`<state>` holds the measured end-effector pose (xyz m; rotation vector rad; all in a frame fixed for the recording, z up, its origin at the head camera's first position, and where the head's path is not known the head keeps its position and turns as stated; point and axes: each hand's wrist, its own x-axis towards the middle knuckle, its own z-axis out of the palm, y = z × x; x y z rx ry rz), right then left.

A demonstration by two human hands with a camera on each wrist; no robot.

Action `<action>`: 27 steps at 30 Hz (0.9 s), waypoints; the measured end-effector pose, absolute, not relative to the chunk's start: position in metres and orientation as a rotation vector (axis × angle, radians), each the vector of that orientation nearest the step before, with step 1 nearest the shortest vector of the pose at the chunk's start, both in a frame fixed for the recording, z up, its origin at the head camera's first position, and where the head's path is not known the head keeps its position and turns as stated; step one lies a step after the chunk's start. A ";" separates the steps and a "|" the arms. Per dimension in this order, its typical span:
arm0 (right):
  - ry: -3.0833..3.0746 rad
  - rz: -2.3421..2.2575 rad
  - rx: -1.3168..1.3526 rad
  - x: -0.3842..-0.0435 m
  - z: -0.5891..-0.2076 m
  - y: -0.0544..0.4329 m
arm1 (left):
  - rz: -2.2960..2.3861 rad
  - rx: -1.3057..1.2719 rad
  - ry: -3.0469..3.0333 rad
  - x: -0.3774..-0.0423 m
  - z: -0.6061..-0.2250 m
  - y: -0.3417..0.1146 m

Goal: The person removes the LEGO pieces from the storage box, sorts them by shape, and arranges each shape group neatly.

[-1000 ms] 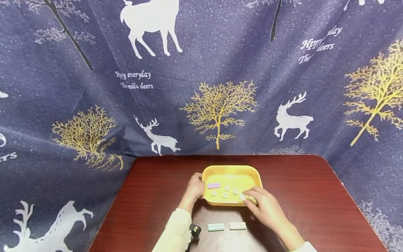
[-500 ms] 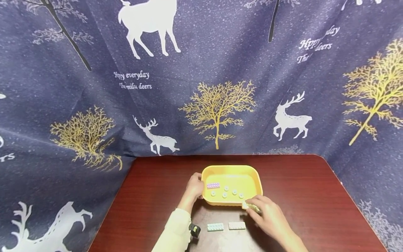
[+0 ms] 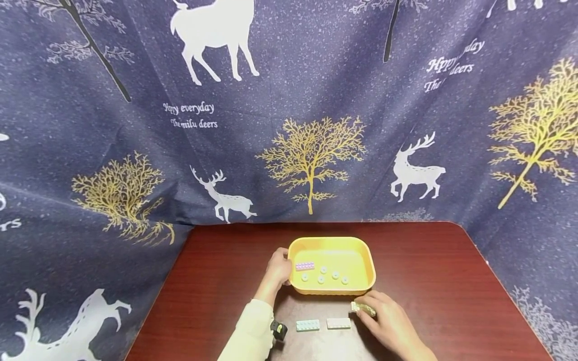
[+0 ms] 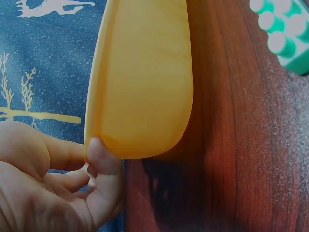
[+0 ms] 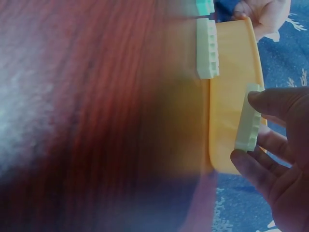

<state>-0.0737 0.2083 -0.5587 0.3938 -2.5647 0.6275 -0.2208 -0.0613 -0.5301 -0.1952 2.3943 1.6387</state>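
Note:
A yellow plastic tray (image 3: 349, 258) stands on the table, with my left hand (image 3: 278, 268) gripping its left end. In the left wrist view, the thumb (image 4: 104, 157) lies against the tray's outer wall at the rim. My right hand (image 3: 386, 321) pinches a pale yellow-green studded building block (image 5: 248, 121) between thumb and fingers. It holds that block just in front of the tray's near right corner. A mint-green building block (image 3: 307, 325) and a whitish one (image 3: 338, 323) lie side by side before the tray, left of the right hand.
Inside the tray lie a purple studded block (image 3: 304, 265) and several small round pale pieces (image 3: 335, 275). The reddish-brown wooden table (image 3: 420, 255) backs onto a dark blue printed cloth (image 3: 289, 170). A black wrist device (image 3: 279, 330) sits on the left sleeve.
My right hand has lifted the pale yellow-green block out of the tray's right front corner and brought it over the near rim towards me. The left hand keeps its grip on the tray.

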 end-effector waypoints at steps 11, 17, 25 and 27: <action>-2.613 0.545 0.424 -0.064 -0.572 0.216 | 1.621 -0.193 2.408 -0.221 -0.533 -0.061; -2.622 0.529 0.468 -0.060 -0.580 0.218 | 1.616 -0.191 2.408 -0.221 -0.534 -0.061; -2.664 0.541 0.470 -0.057 -0.581 0.221 | 1.612 -0.207 2.405 -0.222 -0.530 -0.060; -2.678 0.545 0.465 -0.057 -0.581 0.221 | 1.616 -0.205 2.402 -0.222 -0.530 -0.060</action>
